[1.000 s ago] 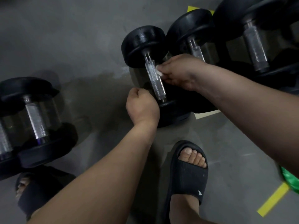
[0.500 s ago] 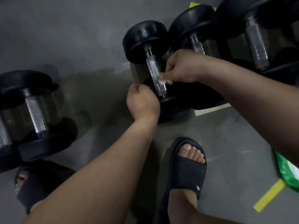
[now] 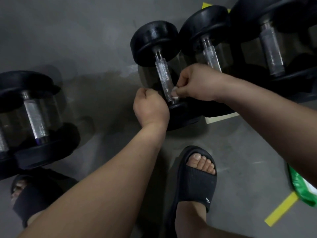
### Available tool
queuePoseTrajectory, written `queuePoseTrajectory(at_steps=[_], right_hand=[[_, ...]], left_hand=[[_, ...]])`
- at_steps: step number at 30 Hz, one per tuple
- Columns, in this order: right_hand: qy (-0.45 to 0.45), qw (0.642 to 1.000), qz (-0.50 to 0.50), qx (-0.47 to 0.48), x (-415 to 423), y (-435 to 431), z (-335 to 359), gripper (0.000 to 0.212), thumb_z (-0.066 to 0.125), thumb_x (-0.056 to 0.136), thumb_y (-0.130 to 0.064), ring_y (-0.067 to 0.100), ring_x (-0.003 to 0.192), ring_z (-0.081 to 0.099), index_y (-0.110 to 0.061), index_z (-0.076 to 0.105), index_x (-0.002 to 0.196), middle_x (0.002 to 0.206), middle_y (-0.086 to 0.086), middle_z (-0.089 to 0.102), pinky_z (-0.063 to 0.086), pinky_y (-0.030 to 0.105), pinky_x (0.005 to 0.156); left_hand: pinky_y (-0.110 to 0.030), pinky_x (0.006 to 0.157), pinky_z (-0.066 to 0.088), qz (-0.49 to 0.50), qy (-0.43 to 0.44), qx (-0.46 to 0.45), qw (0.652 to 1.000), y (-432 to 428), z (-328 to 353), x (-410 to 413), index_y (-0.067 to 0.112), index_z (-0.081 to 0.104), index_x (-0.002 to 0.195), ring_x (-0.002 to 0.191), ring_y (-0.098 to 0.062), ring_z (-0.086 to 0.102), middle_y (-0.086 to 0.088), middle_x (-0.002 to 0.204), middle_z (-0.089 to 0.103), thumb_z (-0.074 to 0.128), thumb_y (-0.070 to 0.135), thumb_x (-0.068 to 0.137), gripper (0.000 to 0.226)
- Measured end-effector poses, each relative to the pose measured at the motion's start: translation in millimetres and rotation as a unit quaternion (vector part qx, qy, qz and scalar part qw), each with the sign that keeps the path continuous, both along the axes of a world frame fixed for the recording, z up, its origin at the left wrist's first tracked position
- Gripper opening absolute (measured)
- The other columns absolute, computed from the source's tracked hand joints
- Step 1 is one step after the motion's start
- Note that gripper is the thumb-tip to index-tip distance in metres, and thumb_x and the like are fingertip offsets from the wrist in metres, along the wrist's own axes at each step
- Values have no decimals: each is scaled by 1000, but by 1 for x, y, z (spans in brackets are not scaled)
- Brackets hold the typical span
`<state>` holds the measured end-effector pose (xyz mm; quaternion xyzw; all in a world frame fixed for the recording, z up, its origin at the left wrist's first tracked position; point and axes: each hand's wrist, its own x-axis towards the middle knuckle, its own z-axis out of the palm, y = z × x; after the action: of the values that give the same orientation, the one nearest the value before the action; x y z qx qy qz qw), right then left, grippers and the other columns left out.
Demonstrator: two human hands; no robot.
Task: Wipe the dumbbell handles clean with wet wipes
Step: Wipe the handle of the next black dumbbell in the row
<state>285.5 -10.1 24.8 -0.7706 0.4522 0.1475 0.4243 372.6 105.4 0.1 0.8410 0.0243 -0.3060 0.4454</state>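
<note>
A black dumbbell (image 3: 154, 40) lies on the grey floor in the middle of the view, its knurled metal handle (image 3: 163, 78) running toward me. My right hand (image 3: 197, 81) pinches a small white wet wipe (image 3: 175, 93) against the near end of that handle. My left hand (image 3: 151, 107) is curled at the dumbbell's near weight (image 3: 185, 115); what its fingers hold is hidden behind the fist.
Two more black dumbbells (image 3: 207, 30) (image 3: 272, 42) lie to the right, and others (image 3: 34, 114) at the left. My feet in black slides (image 3: 197, 182) (image 3: 29, 194) stand near. A green wipes pack (image 3: 303, 189) and yellow floor tape (image 3: 281, 210) are at the right edge.
My right hand has slid the wipe down the handle from its upper part to the near end. The left hand has stayed at the near weight.
</note>
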Motion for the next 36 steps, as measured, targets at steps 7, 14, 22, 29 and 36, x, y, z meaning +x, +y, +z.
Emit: queuePoseTrajectory(at_steps=[7, 14, 22, 29, 36], right_hand=[[-1, 996, 10, -94, 7, 9, -3, 22, 81, 81, -31, 15, 75, 59, -18, 63, 82, 74, -7, 61, 38, 15, 54], [-56, 995, 18, -87, 4, 9, -2, 28, 86, 74, -37, 6, 68, 58, -20, 64, 80, 74, -10, 64, 40, 13, 56], [-73, 994, 15, -74, 0, 5, -10, 24, 86, 76, -23, 13, 76, 68, -25, 63, 72, 79, -3, 71, 51, 25, 66], [-165, 967, -99, -164, 34, -7, -20, 17, 81, 80, -31, 10, 72, 66, -17, 73, 76, 77, -6, 71, 52, 27, 70], [-172, 962, 87, -192, 24, 12, -17, 11, 74, 85, -21, 25, 86, 68, -15, 82, 90, 90, 9, 71, 52, 31, 81]], left_hand=[[-26, 62, 36, 12, 2, -10, 1000, 1, 0, 0, 9, 63, 81, 70, -14, 50, 2, 76, 59, 48, 12, 92, 19], [-30, 66, 36, 12, -4, -9, 1000, 1, -2, 0, 10, 64, 79, 70, -15, 51, 1, 76, 61, 49, 14, 91, 20], [-22, 58, 37, 24, 11, -16, 1000, 1, 0, -1, 12, 63, 78, 66, -10, 48, 4, 72, 58, 48, 15, 91, 20], [-22, 57, 32, 22, -3, -23, 999, 1, 2, 0, 10, 61, 76, 64, -7, 48, 4, 70, 56, 48, 11, 93, 21], [-34, 69, 37, 10, -7, -10, 1000, 1, 1, 1, 6, 59, 78, 78, -26, 50, -4, 78, 60, 46, 15, 93, 22]])
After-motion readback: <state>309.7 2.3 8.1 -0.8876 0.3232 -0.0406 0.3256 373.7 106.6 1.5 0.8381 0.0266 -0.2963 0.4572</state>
